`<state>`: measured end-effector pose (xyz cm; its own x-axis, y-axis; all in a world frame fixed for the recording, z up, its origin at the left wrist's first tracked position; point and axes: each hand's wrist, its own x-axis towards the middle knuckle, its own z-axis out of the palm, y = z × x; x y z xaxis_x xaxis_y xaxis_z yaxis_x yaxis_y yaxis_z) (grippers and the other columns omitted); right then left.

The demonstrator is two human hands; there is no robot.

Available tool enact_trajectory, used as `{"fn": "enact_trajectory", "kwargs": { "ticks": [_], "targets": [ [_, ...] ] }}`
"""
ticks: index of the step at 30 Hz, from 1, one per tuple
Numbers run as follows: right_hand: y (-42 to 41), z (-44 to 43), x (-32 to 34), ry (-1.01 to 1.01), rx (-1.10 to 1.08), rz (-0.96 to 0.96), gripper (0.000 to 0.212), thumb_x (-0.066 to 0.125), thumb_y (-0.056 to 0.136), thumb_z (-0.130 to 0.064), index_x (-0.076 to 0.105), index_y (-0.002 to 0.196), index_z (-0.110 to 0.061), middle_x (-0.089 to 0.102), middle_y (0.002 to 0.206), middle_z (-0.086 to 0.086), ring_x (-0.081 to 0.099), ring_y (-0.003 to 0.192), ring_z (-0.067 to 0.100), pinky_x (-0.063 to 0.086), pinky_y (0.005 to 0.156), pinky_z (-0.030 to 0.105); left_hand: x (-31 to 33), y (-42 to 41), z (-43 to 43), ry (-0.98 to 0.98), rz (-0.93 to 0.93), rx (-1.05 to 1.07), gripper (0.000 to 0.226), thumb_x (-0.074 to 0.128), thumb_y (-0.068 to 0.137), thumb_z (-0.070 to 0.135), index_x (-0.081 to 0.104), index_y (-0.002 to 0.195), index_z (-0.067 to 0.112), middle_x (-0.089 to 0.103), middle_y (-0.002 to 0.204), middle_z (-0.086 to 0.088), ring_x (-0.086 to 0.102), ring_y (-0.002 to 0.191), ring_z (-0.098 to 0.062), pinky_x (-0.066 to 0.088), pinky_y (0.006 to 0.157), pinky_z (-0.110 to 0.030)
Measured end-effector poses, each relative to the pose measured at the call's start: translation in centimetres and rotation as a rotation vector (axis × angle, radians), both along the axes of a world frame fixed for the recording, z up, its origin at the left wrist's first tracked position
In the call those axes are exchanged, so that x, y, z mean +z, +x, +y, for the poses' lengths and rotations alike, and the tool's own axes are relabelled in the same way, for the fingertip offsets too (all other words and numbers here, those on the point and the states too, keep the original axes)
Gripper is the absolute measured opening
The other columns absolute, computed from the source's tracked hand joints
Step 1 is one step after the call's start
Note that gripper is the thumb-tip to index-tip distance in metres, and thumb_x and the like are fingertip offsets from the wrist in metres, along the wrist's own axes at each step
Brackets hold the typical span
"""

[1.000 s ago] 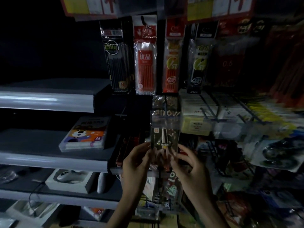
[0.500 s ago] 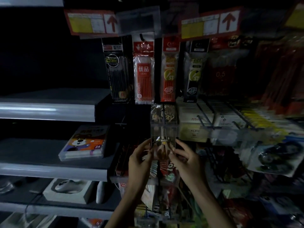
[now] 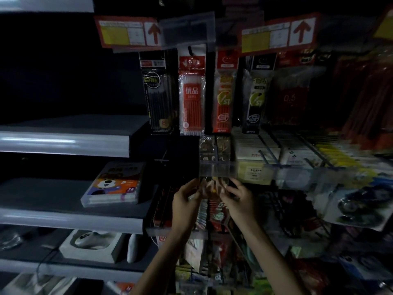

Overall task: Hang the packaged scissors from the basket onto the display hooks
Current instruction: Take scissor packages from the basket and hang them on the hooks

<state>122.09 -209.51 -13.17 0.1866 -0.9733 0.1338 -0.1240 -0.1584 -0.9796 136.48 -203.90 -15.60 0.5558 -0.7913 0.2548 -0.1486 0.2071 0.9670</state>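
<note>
Dim shop aisle, head view, some blur. Both forearms come up from the bottom edge.

Left hand (image 3: pixel 185 199) has its fingers curled onto the left edge of the packaged scissors (image 3: pixel 213 186) and is gripping it. Right hand (image 3: pixel 238 196) does the same on the right edge, thumb and fingers pinching the pack. The pack is upright between the two hands. Its top is tucked up just under or behind the clear label strip (image 3: pixel 217 169) at the front of a display hook. Can't tell whether the hang hole is on the hook, since the strip and blur hide it.

Similar packs (image 3: pixel 214 145) hang on that same hook, behind and above the strip. More carded goods (image 3: pixel 217 213) hang below the hands, too dark to read.

To the right of the hands, rows of hooks with white and yellow packs (image 3: pixel 297 154) run off to the right edge, blurred.

On the left is a grey shelf (image 3: pixel 63 218) with a flat marker box (image 3: pixel 114 186) showing a cartoon dog and "24". The shelf beneath it carries a white boxed mouse (image 3: pixel 91 244). The upper grey shelf (image 3: pixel 63 143) is further up.

Further back and higher, four long pen packs hang in a row:
- black pack (image 3: pixel 159 92)
- red and white pack (image 3: pixel 192 96)
- orange-red pack (image 3: pixel 224 99)
- black pack with yellow circle (image 3: pixel 256 96)

Above those are two red-framed price tags with up arrows, one on the left (image 3: pixel 127 31) and one on the right (image 3: pixel 278 34).
</note>
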Motion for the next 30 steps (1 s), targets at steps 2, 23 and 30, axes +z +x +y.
{"fn": "enact_trajectory", "kwargs": {
  "ticks": [2, 23, 30],
  "targets": [
    [0.1, -0.2, -0.2, 0.007, 0.003, -0.003, 0.055, 0.074, 0.093, -0.016, 0.055, 0.143, -0.023, 0.069, 0.116, -0.007, 0.063, 0.086, -0.006, 0.05, 0.071, 0.015, -0.5, 0.2, -0.4, 0.021, -0.004, -0.012, 0.038, 0.073, 0.097, 0.028, 0.07, 0.134, 0.021, 0.076, 0.124, 0.004, 0.071, 0.117, -0.011, 0.059, 0.102, -0.043],
    [1.1, -3.1, -0.1, 0.118, -0.005, 0.109, 0.059, 0.079, 0.086, -0.03, 0.058, 0.141, -0.028, 0.072, 0.092, -0.012, 0.07, 0.08, 0.005, 0.054, 0.067, 0.027, -1.0, 0.4, -2.8, 0.044, 0.054, -0.007, 0.018, 0.067, 0.099, 0.009, 0.075, 0.114, 0.016, 0.079, 0.106, 0.002, 0.073, 0.105, -0.013, 0.053, 0.076, -0.013],
    [1.4, -3.3, -0.3, 0.144, 0.003, 0.074, 0.053, 0.079, 0.088, -0.024, 0.061, 0.138, -0.026, 0.071, 0.088, -0.011, 0.07, 0.068, 0.0, 0.05, 0.056, 0.019, -1.4, 0.3, -2.5, 0.019, 0.051, -0.033, 0.021, 0.064, 0.101, 0.009, 0.074, 0.117, 0.019, 0.077, 0.112, 0.003, 0.072, 0.109, -0.014, 0.056, 0.087, -0.027]
  ]
}}
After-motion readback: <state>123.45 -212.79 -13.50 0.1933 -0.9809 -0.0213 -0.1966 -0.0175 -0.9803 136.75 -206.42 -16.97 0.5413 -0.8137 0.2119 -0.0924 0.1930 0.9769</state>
